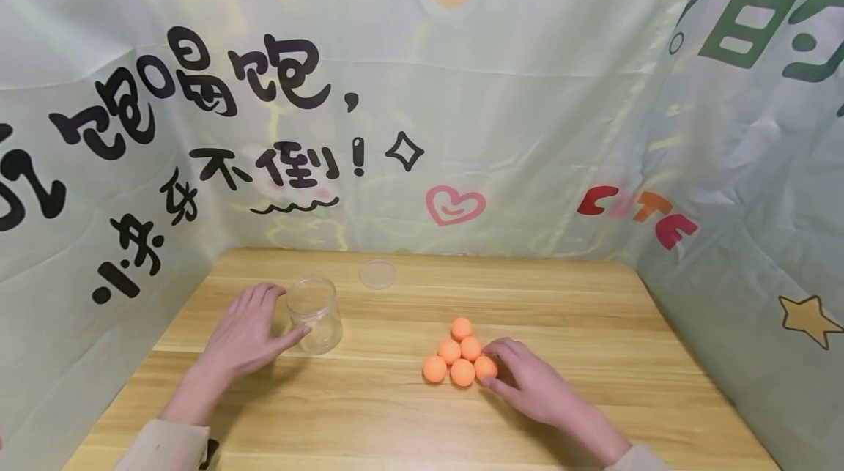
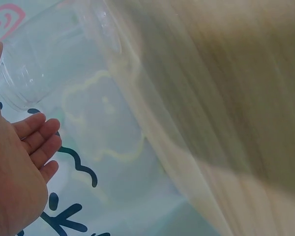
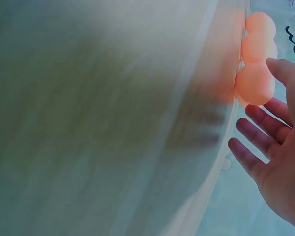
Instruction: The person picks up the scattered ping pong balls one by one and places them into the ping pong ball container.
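My left hand [image 1: 247, 332] is spread beside a clear plastic jar [image 1: 321, 332], thumb overlapping its front and fingertips at its left rim. In the left wrist view, the jar [image 2: 44, 59] stands past the thumb, with the other fingers [image 2: 41, 140] apart from it. Several orange balls [image 1: 462, 372] lie in a triangle on the table. My right hand [image 1: 537, 383] reaches the triangle's near right corner ball [image 1: 486, 367], thumb and index finger on either side of it. The right wrist view has the thumb tip right at this ball [image 3: 255, 84], the remaining fingers [image 3: 250, 152] loosely extended.
A clear round disc [image 1: 378, 274], like a lid, lies flat behind the jar. Printed cloth [image 1: 527, 127] walls in the wooden table [image 1: 395, 427] at the back and both sides.
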`<state>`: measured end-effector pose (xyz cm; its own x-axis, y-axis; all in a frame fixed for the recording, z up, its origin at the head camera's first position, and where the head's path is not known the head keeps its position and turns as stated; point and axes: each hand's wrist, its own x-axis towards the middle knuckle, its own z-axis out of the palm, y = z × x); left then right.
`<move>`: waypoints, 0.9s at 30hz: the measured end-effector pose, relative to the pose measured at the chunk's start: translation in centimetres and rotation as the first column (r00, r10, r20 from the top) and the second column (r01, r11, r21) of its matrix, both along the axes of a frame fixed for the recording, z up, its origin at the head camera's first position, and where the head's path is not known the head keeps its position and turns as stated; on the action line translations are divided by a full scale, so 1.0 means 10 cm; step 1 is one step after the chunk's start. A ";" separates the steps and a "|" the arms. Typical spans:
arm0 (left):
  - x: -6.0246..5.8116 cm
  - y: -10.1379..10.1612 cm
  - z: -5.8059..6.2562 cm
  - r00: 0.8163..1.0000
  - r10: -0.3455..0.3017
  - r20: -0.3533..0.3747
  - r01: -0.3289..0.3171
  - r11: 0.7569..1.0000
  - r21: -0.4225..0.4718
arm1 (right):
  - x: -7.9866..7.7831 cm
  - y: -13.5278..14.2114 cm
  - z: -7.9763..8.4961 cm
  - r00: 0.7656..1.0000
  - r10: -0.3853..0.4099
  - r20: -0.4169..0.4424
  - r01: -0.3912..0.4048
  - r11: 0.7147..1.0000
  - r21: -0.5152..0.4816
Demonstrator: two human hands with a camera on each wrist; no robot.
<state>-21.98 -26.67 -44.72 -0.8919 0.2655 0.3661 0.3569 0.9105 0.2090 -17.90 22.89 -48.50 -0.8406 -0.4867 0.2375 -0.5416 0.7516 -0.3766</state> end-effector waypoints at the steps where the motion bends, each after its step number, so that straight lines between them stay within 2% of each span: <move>1: -0.01 0.00 0.00 1.000 -0.001 0.000 0.001 1.000 -0.001 | 0.00 0.00 0.00 1.000 0.001 0.003 -0.001 1.000 0.002; 6: -0.03 0.02 0.02 1.000 -0.007 0.005 0.007 1.000 -0.007 | 0.00 -0.02 0.01 1.000 0.008 0.009 -0.008 1.000 0.015; 14: -0.06 0.06 0.05 1.000 -0.016 0.016 0.016 1.000 -0.016 | 0.00 -0.03 -0.02 0.999 0.027 -0.037 -0.026 0.999 0.019; 27: -0.16 0.08 0.05 0.999 -0.013 0.037 0.015 0.998 -0.058 | 0.01 -0.04 -0.02 1.000 0.019 -0.023 -0.018 1.000 0.013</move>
